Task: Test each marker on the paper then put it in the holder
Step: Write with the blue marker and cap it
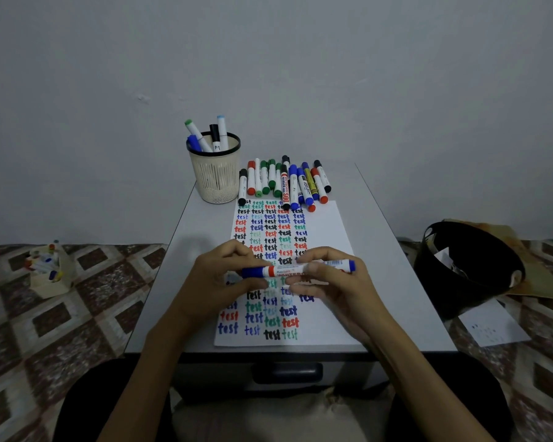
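A blue-capped whiteboard marker [292, 270] with a white barrel and a red band lies level between both hands, above the paper [326, 224]. My left hand [219, 280] grips its blue cap end; my right hand [332, 282] holds the barrel. The paper is covered with rows of the word "test" in black, blue, green and red. A cream mesh holder [216, 177] with several markers in it stands at the table's far left. A row of loose markers [284, 183] lies at the paper's top edge.
The small grey table [186, 237] has a drawer handle [286, 373] at its front. A black bin [466, 269] sits on the floor to the right beside a loose sheet [492, 327]. A second cream holder [50, 271] with markers stands on the floor left.
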A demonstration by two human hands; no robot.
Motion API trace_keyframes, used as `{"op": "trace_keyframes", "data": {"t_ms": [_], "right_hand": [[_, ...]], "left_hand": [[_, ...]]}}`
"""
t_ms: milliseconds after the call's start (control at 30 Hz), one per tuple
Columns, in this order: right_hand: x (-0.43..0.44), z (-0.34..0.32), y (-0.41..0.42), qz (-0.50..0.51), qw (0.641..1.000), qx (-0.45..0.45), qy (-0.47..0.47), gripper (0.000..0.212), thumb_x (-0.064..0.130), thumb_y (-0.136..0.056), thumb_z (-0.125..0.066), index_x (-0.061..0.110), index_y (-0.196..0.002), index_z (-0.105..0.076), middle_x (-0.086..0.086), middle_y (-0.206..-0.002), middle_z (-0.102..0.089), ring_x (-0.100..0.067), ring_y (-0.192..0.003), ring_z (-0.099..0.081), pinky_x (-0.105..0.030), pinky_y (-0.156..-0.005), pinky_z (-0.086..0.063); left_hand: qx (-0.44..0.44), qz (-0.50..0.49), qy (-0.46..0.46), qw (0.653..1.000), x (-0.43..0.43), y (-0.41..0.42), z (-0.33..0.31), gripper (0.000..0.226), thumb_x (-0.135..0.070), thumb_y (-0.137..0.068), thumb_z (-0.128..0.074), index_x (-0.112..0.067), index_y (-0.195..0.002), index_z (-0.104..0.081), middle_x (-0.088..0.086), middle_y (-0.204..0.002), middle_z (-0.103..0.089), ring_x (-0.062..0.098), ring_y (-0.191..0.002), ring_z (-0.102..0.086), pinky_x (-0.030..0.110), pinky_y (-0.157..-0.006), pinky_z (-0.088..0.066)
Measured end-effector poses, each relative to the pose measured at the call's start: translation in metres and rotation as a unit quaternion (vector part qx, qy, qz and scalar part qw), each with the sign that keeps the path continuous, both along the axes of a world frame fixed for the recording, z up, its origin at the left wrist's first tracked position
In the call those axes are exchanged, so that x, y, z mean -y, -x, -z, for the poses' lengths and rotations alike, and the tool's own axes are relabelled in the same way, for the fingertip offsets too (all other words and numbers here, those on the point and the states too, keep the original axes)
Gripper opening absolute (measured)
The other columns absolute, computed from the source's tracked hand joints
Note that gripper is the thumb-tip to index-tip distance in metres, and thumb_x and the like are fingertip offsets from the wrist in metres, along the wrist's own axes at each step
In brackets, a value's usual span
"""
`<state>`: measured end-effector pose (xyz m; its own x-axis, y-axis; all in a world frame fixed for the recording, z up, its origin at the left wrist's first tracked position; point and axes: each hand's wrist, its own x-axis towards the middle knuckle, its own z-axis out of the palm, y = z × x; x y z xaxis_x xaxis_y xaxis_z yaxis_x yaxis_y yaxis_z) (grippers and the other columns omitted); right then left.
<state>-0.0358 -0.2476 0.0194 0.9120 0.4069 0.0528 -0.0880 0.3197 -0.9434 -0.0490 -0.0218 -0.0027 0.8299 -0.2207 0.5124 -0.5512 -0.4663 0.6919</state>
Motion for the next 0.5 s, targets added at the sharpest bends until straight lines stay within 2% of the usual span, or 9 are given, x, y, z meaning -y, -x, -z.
{"op": "trace_keyframes", "data": {"t_ms": [133,267,333,400,433,500], "right_hand": [[0.002,0.003,-0.004,0.043,0.999,-0.009,0.028,0.010,-0.008,-0.079,-0.067,-0.005,-0.089,-0.068,-0.027,-0.095,-0.070,-0.039,-0.080,-0.070,-0.036,-0.067,-0.062],[-0.001,0.016,-0.010,0.073,0.987,0.088,0.117,0.013,0.003,-0.080,-0.074,0.000,-0.093,-0.074,-0.019,-0.086,-0.071,-0.029,-0.070,-0.062,-0.033,-0.057,-0.051],[-0.004,0.020,-0.011,0.064,0.975,0.134,0.166,0.016,0.011,-0.085,-0.072,0.007,-0.099,-0.076,-0.009,-0.092,-0.071,-0.014,-0.074,-0.061,-0.027,-0.062,-0.047],[-0.005,0.021,-0.011,0.062,0.963,0.154,0.212,0.017,0.013,-0.088,-0.069,0.009,-0.103,-0.075,-0.002,-0.093,-0.072,-0.002,-0.070,-0.060,-0.019,-0.061,-0.044],[-0.005,0.021,-0.011,0.063,0.958,0.162,0.227,0.017,0.013,-0.088,-0.068,0.010,-0.104,-0.075,-0.001,-0.093,-0.073,-0.001,-0.069,-0.060,-0.017,-0.061,-0.044],[-0.006,0.021,-0.013,0.070,0.953,0.172,0.240,0.016,0.012,-0.088,-0.068,0.012,-0.102,-0.076,0.001,-0.095,-0.074,-0.005,-0.081,-0.066,-0.022,-0.068,-0.051]], "left_hand": [[0.001,-0.018,0.071,0.997,-0.003,0.001,-0.002,0.027,-0.027,-0.074,-0.073,-0.015,-0.098,-0.071,-0.007,-0.097,-0.065,0.011,-0.090,-0.066,0.019,-0.070,-0.054],[-0.023,-0.012,0.160,0.987,-0.005,0.004,-0.003,0.033,-0.041,-0.072,-0.074,-0.016,-0.094,-0.074,-0.003,-0.088,-0.072,0.019,-0.081,-0.070,0.026,-0.070,-0.057],[-0.033,-0.015,0.173,0.984,-0.006,0.004,-0.003,0.033,-0.044,-0.070,-0.076,-0.020,-0.092,-0.074,-0.001,-0.085,-0.072,0.022,-0.077,-0.070,0.030,-0.069,-0.058],[-0.033,-0.012,0.173,0.984,-0.006,0.004,-0.003,0.032,-0.043,-0.070,-0.076,-0.019,-0.092,-0.074,0.000,-0.085,-0.072,0.022,-0.077,-0.070,0.031,-0.069,-0.058],[-0.028,-0.011,0.169,0.985,-0.006,0.004,-0.004,0.032,-0.043,-0.070,-0.076,-0.019,-0.092,-0.074,-0.001,-0.085,-0.072,0.022,-0.077,-0.070,0.031,-0.069,-0.058],[-0.016,-0.010,0.160,0.987,-0.005,0.004,-0.005,0.032,-0.044,-0.071,-0.075,-0.021,-0.093,-0.073,-0.003,-0.085,-0.073,0.021,-0.076,-0.071,0.028,-0.068,-0.058]]}}
